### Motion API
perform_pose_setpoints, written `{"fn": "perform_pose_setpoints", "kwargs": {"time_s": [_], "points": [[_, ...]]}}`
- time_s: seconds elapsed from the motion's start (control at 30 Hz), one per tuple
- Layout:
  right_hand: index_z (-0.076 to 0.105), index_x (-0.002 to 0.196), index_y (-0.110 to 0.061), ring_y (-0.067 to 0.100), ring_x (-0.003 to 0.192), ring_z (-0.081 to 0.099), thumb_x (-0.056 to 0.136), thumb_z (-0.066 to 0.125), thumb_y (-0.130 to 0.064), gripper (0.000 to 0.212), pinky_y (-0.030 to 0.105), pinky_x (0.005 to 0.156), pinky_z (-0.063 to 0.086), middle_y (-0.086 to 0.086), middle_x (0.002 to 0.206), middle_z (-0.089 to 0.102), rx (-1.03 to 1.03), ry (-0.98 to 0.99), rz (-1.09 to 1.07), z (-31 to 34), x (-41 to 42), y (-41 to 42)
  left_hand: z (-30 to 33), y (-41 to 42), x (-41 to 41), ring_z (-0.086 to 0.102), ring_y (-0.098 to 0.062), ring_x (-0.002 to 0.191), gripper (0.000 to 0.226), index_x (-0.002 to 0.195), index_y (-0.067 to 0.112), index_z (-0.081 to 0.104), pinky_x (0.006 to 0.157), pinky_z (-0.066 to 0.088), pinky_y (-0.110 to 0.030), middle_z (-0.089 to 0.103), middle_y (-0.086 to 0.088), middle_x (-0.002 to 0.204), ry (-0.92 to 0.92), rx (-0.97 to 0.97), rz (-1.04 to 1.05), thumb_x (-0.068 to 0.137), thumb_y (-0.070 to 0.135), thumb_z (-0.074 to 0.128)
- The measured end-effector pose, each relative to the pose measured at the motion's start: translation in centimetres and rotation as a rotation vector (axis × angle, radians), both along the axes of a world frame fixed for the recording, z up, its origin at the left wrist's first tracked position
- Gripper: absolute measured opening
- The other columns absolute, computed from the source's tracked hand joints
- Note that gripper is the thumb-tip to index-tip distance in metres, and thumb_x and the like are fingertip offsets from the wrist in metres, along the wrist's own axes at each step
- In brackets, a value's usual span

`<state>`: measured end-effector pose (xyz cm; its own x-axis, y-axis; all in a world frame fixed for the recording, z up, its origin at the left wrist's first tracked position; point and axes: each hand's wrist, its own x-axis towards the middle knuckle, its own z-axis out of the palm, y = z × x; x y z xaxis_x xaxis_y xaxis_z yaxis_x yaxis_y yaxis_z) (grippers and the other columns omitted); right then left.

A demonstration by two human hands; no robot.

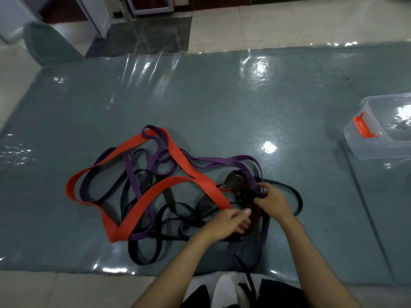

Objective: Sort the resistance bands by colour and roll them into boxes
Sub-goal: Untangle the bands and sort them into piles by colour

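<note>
A tangle of resistance bands lies on the grey-green mat (200, 103). A wide red band (178, 158) loops across it, with purple bands (133, 178) and black bands (144, 256) woven through. My left hand (231, 221) holds the near end of the red band at the tangle's right side. Just right of it, my right hand (272, 201) grips a bunch of black band (242, 192) with curled fingers. A clear plastic box (382, 130) with an orange latch sits at the right edge, apart from the pile.
The mat is covered in shiny plastic film and lies on a tiled floor (266, 23). A rolled end of mat (44, 43) sits at the far left. White furniture legs (97, 16) stand beyond it. My knees show at the bottom edge.
</note>
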<state>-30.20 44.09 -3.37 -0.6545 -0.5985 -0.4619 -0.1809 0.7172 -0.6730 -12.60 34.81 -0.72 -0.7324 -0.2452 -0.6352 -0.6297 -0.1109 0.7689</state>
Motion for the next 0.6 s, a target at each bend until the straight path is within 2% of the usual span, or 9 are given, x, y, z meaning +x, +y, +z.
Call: {"fn": "perform_pose_setpoints", "kwargs": {"time_s": [0.07,0.13,0.2,0.23,0.3,0.33,0.43,0.53,0.6], "points": [[0.066,0.126,-0.023,0.006,0.067,0.070,0.082,0.079,-0.013,0.047,0.019,0.066,0.051,-0.004,0.088,0.073,-0.054,-0.006,-0.116,0.2,-0.3,0.1,-1.5,-1.1,0.6,0.071,-0.017,0.064,0.027,0.095,0.010,0.062,0.064,0.060,-0.030,0.069,-0.012,0.091,-0.116,-0.035,0.218,0.110,0.032,0.057],[0.066,0.120,-0.027,-0.002,0.067,0.070,0.083,0.078,-0.013,0.041,0.015,0.066,0.056,-0.002,0.095,0.075,-0.154,-0.013,-0.210,0.7,-0.4,0.0,-2.5,-1.8,1.4,0.073,-0.022,0.058,0.019,0.097,0.015,0.053,0.049,0.056,-0.026,0.068,-0.012,0.101,-0.273,-0.092,0.309,0.104,0.027,0.065],[0.066,0.118,-0.032,0.006,0.083,0.072,0.084,0.079,-0.014,0.040,0.030,0.078,0.061,0.001,0.100,0.074,-0.277,-0.064,-0.273,1.3,-0.4,-0.2,-3.3,-1.7,1.6,0.074,-0.027,0.064,0.030,0.111,0.016,0.048,0.050,0.058,-0.028,0.068,-0.013,0.119,-0.340,-0.041,0.366,0.099,0.029,0.073],[0.067,0.118,-0.034,0.012,0.084,0.073,0.085,0.079,-0.013,0.041,0.032,0.076,0.062,0.002,0.098,0.074,-0.356,-0.132,-0.307,1.7,-0.4,-0.4,-3.7,-1.5,1.5,0.075,-0.031,0.071,0.038,0.116,0.016,0.048,0.056,0.060,-0.032,0.068,-0.012,0.124,-0.343,-0.033,0.378,0.097,0.032,0.076],[0.069,0.120,-0.036,0.017,0.080,0.074,0.088,0.075,-0.007,0.043,0.026,0.070,0.061,0.003,0.095,0.076,-0.523,-0.296,-0.370,2.4,-0.3,-0.7,-4.4,-0.9,1.2,0.077,-0.031,0.087,0.045,0.119,0.011,0.056,0.073,0.061,-0.036,0.072,-0.012,0.118,-0.308,-0.101,0.373,0.091,0.036,0.082],[0.069,0.122,-0.034,0.016,0.078,0.074,0.090,0.074,-0.004,0.044,0.024,0.069,0.060,0.002,0.094,0.076,-0.596,-0.373,-0.399,2.8,-0.3,-0.8,-4.6,-0.8,1.1,0.076,-0.026,0.086,0.046,0.118,0.006,0.062,0.073,0.059,-0.032,0.075,-0.013,0.109,-0.281,-0.156,0.352,0.090,0.036,0.083],[0.066,0.132,-0.025,0.015,0.081,0.074,0.092,0.073,-0.002,0.047,0.024,0.072,0.060,0.004,0.103,0.077,-0.722,-0.523,-0.466,3.5,-0.4,-0.9,-5.0,-0.4,0.9,0.063,-0.017,0.074,0.041,0.112,-0.004,0.069,0.063,0.046,-0.026,0.069,-0.013,0.088,-0.257,-0.162,0.383,0.090,0.026,0.084],[0.064,0.136,-0.022,0.017,0.093,0.075,0.092,0.074,-0.001,0.050,0.026,0.078,0.059,0.006,0.113,0.075,-0.711,-0.509,-0.516,3.3,-0.7,-0.4,-4.7,-0.6,1.1,0.060,-0.020,0.071,0.022,0.108,0.003,0.060,0.049,0.053,-0.025,0.064,-0.013,0.086,-0.284,0.004,0.569,0.095,0.007,0.077],[0.063,0.135,-0.019,0.019,0.102,0.072,0.092,0.074,0.000,0.048,0.025,0.080,0.057,0.008,0.118,0.073,-0.667,-0.454,-0.559,2.7,-1.0,0.1,-4.5,-1.0,1.3,0.061,-0.015,0.072,0.014,0.104,0.009,0.058,0.053,0.055,-0.021,0.065,-0.009,0.086,-0.249,0.054,0.639,0.098,0.008,0.071]]}}
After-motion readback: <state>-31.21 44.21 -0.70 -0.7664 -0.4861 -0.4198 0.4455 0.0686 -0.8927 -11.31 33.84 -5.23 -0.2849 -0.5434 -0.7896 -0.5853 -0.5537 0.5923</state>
